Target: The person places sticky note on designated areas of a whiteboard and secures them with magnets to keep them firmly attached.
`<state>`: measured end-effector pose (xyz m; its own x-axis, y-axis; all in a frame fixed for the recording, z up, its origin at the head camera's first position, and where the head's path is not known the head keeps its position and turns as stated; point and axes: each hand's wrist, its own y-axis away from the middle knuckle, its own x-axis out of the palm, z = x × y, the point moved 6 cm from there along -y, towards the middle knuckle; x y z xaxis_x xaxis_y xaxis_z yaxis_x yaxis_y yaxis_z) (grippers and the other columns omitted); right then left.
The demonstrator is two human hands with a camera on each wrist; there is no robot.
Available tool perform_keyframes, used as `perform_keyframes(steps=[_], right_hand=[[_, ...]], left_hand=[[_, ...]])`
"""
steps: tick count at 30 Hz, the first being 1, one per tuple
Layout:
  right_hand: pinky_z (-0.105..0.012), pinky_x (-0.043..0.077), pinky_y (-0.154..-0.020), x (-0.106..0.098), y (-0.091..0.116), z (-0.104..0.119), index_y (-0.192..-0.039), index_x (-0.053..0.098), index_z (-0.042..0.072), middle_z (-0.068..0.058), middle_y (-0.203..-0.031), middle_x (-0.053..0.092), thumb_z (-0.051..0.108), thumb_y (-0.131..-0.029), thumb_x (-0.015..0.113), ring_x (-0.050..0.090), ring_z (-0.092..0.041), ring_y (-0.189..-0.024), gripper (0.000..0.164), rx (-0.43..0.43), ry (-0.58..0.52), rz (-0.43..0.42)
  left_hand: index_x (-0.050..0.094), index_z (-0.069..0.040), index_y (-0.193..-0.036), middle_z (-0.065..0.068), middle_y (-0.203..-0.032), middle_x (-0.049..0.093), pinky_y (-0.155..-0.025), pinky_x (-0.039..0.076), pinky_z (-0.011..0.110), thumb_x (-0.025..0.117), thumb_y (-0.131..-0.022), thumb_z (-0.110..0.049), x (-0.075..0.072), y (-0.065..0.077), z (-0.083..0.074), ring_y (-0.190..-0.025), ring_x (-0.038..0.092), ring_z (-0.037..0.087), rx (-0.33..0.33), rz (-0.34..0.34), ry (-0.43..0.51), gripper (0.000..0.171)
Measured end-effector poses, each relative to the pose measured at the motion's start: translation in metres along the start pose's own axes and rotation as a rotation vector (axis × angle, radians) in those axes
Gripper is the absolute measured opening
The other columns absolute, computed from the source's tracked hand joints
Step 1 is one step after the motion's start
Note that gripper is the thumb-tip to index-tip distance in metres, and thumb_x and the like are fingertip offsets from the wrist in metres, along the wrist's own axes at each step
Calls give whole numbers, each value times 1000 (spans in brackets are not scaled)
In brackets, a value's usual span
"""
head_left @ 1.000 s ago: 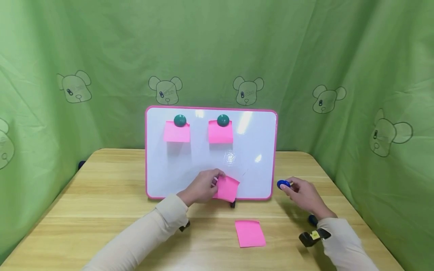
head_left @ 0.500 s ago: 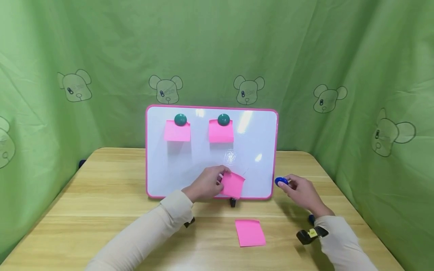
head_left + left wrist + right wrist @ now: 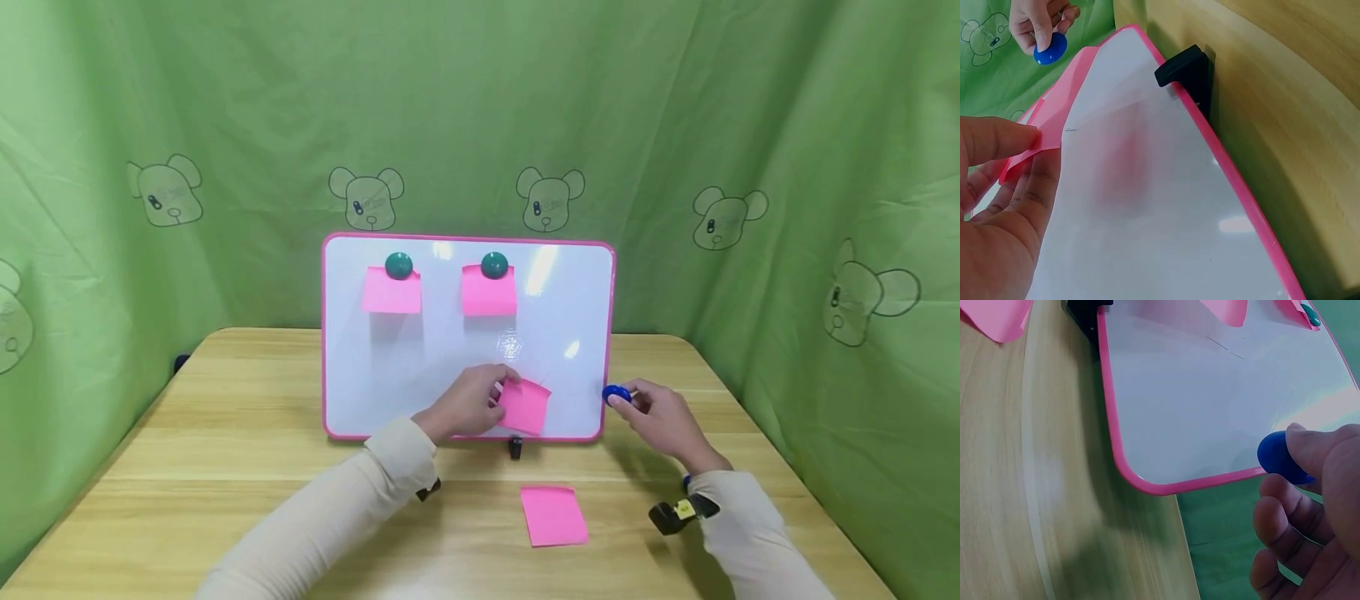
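Observation:
My left hand (image 3: 471,402) pinches a pink sticky note (image 3: 525,407) by its left side, in front of the lower right of a whiteboard (image 3: 435,354) with a pink frame. In the left wrist view the thumb presses on the held sticky note (image 3: 1063,103) with fingers behind it. Beyond the board's right edge, my right hand (image 3: 666,421) holds a round blue magnet (image 3: 617,394) between thumb and fingers. The right wrist view shows this blue magnet (image 3: 1282,456) overlapping the board's frame. Two more pink notes hang near the board's top, under a left green magnet (image 3: 399,265) and a right green magnet (image 3: 494,265).
Another pink sticky note (image 3: 554,517) lies on the wooden table (image 3: 187,500) before the board. A black foot (image 3: 515,447) supports the board's lower edge. A dark blue object (image 3: 686,482) is partly hidden by the right wrist. Green curtains (image 3: 465,100) surround the table.
My left hand has carried its sticky note right and slightly up across the board. My right hand has moved the blue magnet left and slightly up, closer to the board's edge.

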<state>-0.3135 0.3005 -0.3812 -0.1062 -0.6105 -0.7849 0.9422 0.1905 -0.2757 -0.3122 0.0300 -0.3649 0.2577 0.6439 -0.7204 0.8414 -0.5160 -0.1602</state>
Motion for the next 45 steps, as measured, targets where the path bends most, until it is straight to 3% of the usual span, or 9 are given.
perform_keyframes(steps=[9,19,24,33,45], right_hand=[[-26,38,-47,-4,-7,8,-98,63,3,-2,-66,55,30,-96,61,46,-17,-57,27,5,-19,-11],[-27,39,-47,-14,-11,17,-98,65,2,-2,-66,55,28,-96,62,46,-15,-55,26,-14,-21,-45],[-27,40,-47,-13,-12,19,-99,64,1,-3,-67,56,28,-95,62,47,-16,-57,27,-5,-37,-43],[-26,40,-47,-15,-15,24,-97,64,1,-4,-68,57,28,-95,63,49,-14,-56,28,-18,-28,-64],[-27,41,-49,-16,-20,33,-96,63,2,-4,-69,57,27,-95,63,50,-16,-59,25,-31,-36,-71]], left_hand=[[58,-4,-124,8,-114,62,-71,52,18,63,-83,8,-5,-6,-7,-90,62,15,44,-15,-11,43],[59,-8,-125,3,-113,60,-71,52,18,66,-85,4,-9,-12,-14,-90,59,14,-9,-8,-24,42],[58,-9,-125,3,-112,60,-70,52,18,65,-86,3,-9,-14,-14,-90,58,14,-4,-15,-24,42],[58,-10,-121,2,-107,58,-66,51,17,66,-86,1,-11,-17,-16,-85,57,12,20,-97,-1,37],[59,-8,-119,2,-106,58,-65,51,18,65,-86,3,-12,-21,-21,-86,57,13,12,-114,21,36]])
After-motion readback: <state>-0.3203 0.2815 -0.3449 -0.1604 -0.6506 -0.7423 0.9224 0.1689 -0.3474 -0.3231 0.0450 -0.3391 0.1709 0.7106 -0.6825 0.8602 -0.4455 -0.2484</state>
